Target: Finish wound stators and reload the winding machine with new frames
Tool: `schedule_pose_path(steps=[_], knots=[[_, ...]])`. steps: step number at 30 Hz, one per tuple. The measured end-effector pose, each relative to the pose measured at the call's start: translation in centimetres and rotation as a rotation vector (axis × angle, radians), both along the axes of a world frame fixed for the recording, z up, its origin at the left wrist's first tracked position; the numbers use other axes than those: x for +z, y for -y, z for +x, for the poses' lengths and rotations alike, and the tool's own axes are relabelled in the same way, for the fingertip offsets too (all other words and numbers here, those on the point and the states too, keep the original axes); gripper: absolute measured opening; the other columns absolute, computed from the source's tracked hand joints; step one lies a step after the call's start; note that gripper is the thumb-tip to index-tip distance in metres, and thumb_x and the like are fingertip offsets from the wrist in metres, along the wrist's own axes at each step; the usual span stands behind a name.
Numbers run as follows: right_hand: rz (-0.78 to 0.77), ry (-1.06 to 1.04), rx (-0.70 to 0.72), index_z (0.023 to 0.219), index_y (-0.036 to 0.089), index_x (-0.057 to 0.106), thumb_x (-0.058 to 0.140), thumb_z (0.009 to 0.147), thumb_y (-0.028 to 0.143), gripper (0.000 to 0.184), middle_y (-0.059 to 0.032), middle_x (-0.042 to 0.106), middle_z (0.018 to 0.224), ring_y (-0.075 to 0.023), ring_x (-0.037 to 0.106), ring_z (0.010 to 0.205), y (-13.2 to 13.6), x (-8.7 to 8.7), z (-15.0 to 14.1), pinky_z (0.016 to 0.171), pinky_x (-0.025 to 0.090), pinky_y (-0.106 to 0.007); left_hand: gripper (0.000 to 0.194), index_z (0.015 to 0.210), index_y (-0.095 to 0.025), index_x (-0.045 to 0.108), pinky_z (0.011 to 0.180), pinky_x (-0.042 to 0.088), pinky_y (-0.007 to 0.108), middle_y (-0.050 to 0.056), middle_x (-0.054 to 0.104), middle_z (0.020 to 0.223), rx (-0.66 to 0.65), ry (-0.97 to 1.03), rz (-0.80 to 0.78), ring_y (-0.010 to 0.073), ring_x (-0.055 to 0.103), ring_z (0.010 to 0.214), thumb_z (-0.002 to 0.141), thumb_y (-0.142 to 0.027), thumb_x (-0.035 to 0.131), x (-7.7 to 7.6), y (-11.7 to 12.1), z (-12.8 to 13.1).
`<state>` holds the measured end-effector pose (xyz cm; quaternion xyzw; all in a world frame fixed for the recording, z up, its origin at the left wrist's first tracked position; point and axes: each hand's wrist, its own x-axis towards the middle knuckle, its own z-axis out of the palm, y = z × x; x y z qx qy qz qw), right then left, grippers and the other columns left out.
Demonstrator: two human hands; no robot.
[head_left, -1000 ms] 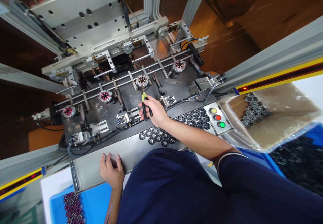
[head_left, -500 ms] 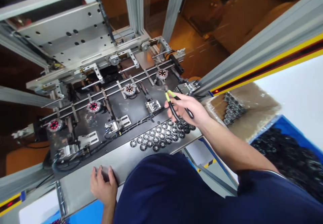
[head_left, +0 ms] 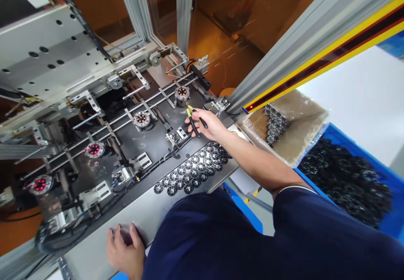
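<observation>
My right hand (head_left: 208, 124) is closed around pliers (head_left: 192, 122) with yellow-green and black handles. The jaws of the pliers are at the near edge of the far-right round fixture (head_left: 182, 93), which glows orange inside. Whether the jaws pinch anything is too small to tell. My left hand (head_left: 126, 246) rests on the metal ledge (head_left: 91, 242) at the front of the machine, fingers apart and nothing in it. Between my hands, rows of small black-and-silver round parts (head_left: 189, 173) lie on the ledge.
More round fixtures stand along the rails: one orange-lit (head_left: 142, 120) and two red-lit, (head_left: 94, 149) being the nearer to the middle. To the right are a plastic-lined box (head_left: 303, 120) with round parts and a blue bin (head_left: 393, 212) of black parts. A yellow-edged post (head_left: 299, 74) rises beside my right arm.
The view has swung to the right, so the machine appears farther left. My right hand still holds the pliers by the far-right fixture. My left hand stays on the ledge.
</observation>
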<state>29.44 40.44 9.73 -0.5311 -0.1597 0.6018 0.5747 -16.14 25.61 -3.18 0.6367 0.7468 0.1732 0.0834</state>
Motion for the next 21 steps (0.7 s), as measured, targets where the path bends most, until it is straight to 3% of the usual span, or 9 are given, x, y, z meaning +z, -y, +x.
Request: schedule_pose_path(steps=[3, 8, 12, 14, 17, 19, 21], knots=[[0.002, -0.006, 0.004, 0.103, 0.018, 0.054, 0.054, 0.086, 0.025, 0.019, -0.0020, 0.064, 0.081, -0.0126, 0.062, 0.055, -0.1, -0.2, 0.2, 0.043, 0.054, -0.023, 0.059, 0.139, -0.037, 0.053, 0.114, 0.040, 0.063, 0.008, 0.045, 0.158, 0.026, -0.039, 0.066, 0.0431, 0.047, 0.140, 0.082, -0.047, 0.058, -0.2, 0.0, -0.3], [0.027, -0.032, -0.001, 0.103, 0.018, 0.052, 0.057, 0.083, 0.026, 0.023, -0.0011, 0.064, 0.081, -0.0134, 0.061, 0.055, -0.7, -0.7, 0.2, 0.042, 0.053, -0.024, 0.058, 0.136, -0.038, 0.056, 0.112, 0.043, 0.062, 0.011, 0.047, 0.155, 0.009, -0.053, 0.050, 0.0454, 0.050, 0.136, 0.078, -0.045, 0.058, -0.5, -0.3, -0.9], [0.112, -0.053, 0.011, 0.097, 0.016, 0.055, 0.063, 0.080, 0.025, 0.021, 0.0016, 0.060, 0.075, -0.0093, 0.055, 0.048, 0.8, 0.7, -0.2, 0.036, 0.043, -0.019, 0.058, 0.136, -0.040, 0.054, 0.115, 0.040, 0.061, 0.010, 0.044, 0.157, 0.023, -0.032, 0.027, 0.0450, 0.047, 0.139, 0.078, -0.047, 0.057, -0.3, -0.2, -0.7], [0.229, -0.111, 0.174, 0.103, 0.014, 0.060, 0.066, 0.080, 0.026, 0.027, 0.0009, 0.062, 0.079, -0.0073, 0.053, 0.047, 3.3, 2.4, -0.8, 0.035, 0.040, -0.018, 0.057, 0.135, -0.041, 0.054, 0.117, 0.039, 0.060, 0.008, 0.044, 0.158, 0.032, -0.006, 0.011, 0.0441, 0.046, 0.140, 0.079, -0.049, 0.057, 0.1, -0.3, -0.3], [0.383, -0.275, 0.645, 0.124, 0.012, 0.061, 0.073, 0.081, 0.028, 0.048, -0.0026, 0.066, 0.091, -0.0046, 0.054, 0.051, 7.5, 4.5, -3.0, 0.041, 0.042, -0.016, 0.054, 0.132, -0.038, 0.057, 0.118, 0.035, 0.061, 0.009, 0.042, 0.158, 0.044, 0.054, -0.017, 0.0431, 0.042, 0.143, 0.080, -0.052, 0.057, 1.1, -0.7, 0.4], [0.382, -0.335, 0.946, 0.133, 0.011, 0.058, 0.076, 0.079, 0.029, 0.060, -0.0045, 0.066, 0.095, -0.0048, 0.056, 0.056, 9.2, 4.6, -6.0, 0.046, 0.045, -0.016, 0.055, 0.130, -0.029, 0.059, 0.119, 0.031, 0.064, 0.015, 0.041, 0.159, 0.056, 0.107, -0.033, 0.0442, 0.037, 0.146, 0.082, -0.055, 0.056, 2.0, -1.0, 1.0], [0.305, -0.223, 1.170, 0.140, 0.011, 0.053, 0.072, 0.081, 0.030, 0.064, -0.0047, 0.066, 0.095, -0.0069, 0.059, 0.060, 9.3, 3.5, -10.1, 0.049, 0.048, -0.017, 0.060, 0.127, -0.019, 0.062, 0.116, 0.030, 0.067, 0.021, 0.045, 0.154, 0.061, 0.174, -0.049, 0.0456, 0.037, 0.146, 0.083, -0.060, 0.052, 3.1, -1.0, 1.7]])
